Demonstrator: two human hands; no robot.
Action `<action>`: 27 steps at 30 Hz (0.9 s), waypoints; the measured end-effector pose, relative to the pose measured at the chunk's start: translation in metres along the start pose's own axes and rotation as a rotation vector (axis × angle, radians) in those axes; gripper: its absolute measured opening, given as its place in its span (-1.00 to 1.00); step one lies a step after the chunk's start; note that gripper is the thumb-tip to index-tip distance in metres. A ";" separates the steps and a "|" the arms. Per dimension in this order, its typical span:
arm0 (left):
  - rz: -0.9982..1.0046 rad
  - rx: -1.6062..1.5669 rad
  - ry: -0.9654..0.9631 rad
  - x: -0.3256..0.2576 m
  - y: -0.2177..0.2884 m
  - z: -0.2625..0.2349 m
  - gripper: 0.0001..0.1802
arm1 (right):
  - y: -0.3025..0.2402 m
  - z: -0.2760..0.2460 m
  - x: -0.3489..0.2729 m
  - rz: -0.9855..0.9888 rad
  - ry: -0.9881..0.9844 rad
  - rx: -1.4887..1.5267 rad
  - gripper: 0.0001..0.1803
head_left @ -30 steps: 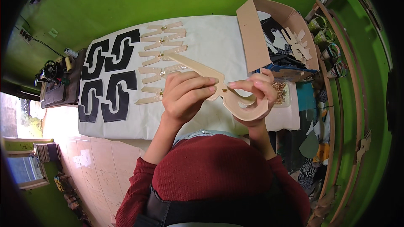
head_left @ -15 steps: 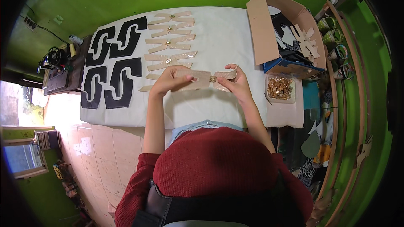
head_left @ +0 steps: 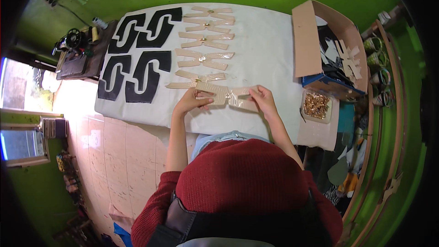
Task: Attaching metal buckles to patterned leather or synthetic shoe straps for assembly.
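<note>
A beige, textured strap piece [head_left: 238, 99], pinched at its middle by a small gold buckle, is held level just above the near part of the table. My left hand [head_left: 188, 101] grips its left end, thumb on top. Its right end is pinched between the thumb and fingers of my right hand [head_left: 263, 102]. Beyond my left hand, several similar beige strap pieces [head_left: 203, 57] lie in a column, each gathered at a gold-coloured ornament. The nearest one lies close to the left end of the held piece.
Black S-shaped cutouts [head_left: 148, 80] lie on the left of the white-covered table [head_left: 263, 36]. At right stand an open cardboard box [head_left: 305, 41] of scraps and a clear tub [head_left: 316, 106] of gold ornaments. A sewing machine [head_left: 73, 41] is far left; shoes [head_left: 380, 77] hang right.
The view has shifted, so the table sits farther right and higher. The strap's right end, curled back before, is now spread flat between my hands.
</note>
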State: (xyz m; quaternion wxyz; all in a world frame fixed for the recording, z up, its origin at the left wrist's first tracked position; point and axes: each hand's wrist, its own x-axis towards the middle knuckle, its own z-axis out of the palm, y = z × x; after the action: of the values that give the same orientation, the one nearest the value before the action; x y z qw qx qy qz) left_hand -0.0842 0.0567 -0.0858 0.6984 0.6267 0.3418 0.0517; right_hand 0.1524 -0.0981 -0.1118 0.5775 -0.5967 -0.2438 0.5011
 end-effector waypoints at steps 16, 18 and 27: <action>-0.007 -0.077 0.800 -0.062 -0.087 -0.041 -0.63 | 0.051 0.092 0.024 0.041 -0.201 -0.295 -0.83; 0.038 -0.028 0.858 -0.062 -0.095 -0.043 -0.63 | 0.052 0.095 0.023 -0.056 -0.164 -0.340 -0.80; 0.079 0.217 1.122 -0.060 -0.100 -0.035 -0.67 | 0.041 0.096 0.019 -0.352 -0.022 -0.697 -0.82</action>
State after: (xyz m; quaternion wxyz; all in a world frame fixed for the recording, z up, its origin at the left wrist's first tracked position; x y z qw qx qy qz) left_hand -0.1848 0.0346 -0.1517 0.3392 0.5836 0.6398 0.3674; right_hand 0.0636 -0.0478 -0.1397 0.4148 -0.7006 -0.5042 0.2877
